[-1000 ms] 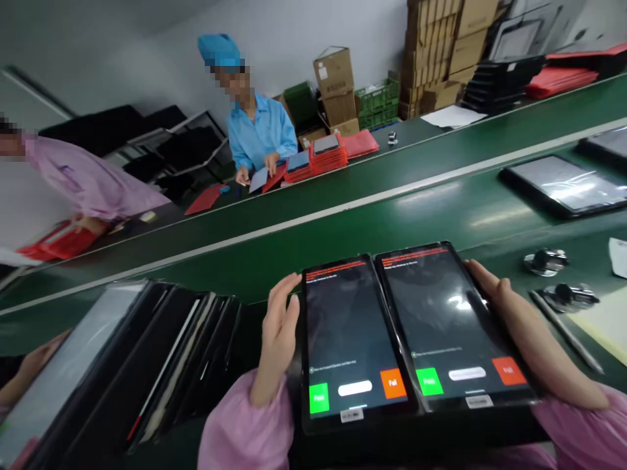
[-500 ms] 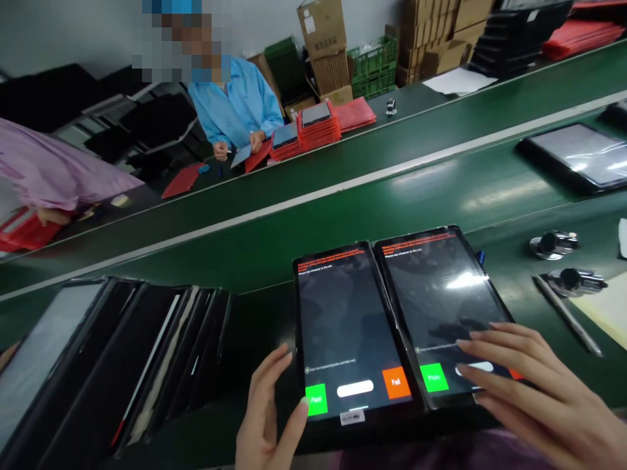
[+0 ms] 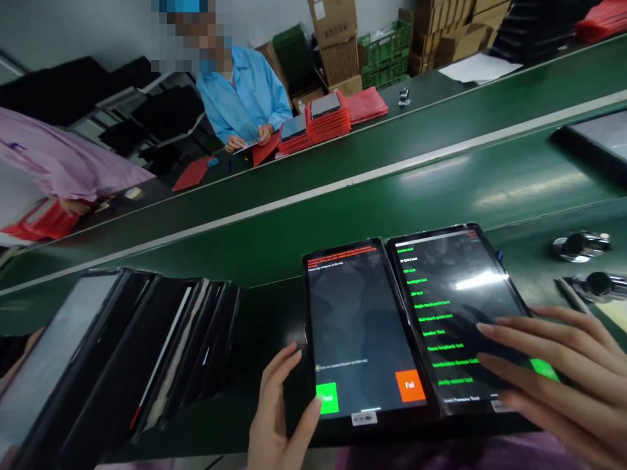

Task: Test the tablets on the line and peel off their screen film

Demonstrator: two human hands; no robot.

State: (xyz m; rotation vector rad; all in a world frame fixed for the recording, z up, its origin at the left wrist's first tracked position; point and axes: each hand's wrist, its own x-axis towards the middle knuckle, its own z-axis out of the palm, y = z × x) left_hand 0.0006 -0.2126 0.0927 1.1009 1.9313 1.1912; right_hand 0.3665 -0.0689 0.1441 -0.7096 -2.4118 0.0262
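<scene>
Two black tablets lie side by side on the green bench in front of me. On the left tablet (image 3: 360,320) are a green button at lower left and an orange Fail button at lower right. The right tablet (image 3: 441,294) lists several tests, mostly in green letters. My left hand (image 3: 281,411) is open at the left tablet's lower left edge, its thumb at the green button. Over the lower right part of the right tablet my right hand (image 3: 563,372) is spread open, covering some of the screen and a green spot.
Several tablets (image 3: 161,326) lean in a row at the left. Metal fittings (image 3: 582,245) and a pen (image 3: 574,294) lie at the right. Across the belt (image 3: 343,196), a person in blue (image 3: 245,91) handles a thin flat item beside stacked red sleeves (image 3: 328,121). Another person in pink stands at far left.
The right tablet's screen has switched from the mic page with buttons to a list of tests. The left tablet's page stays the same. The view has shifted slightly.
</scene>
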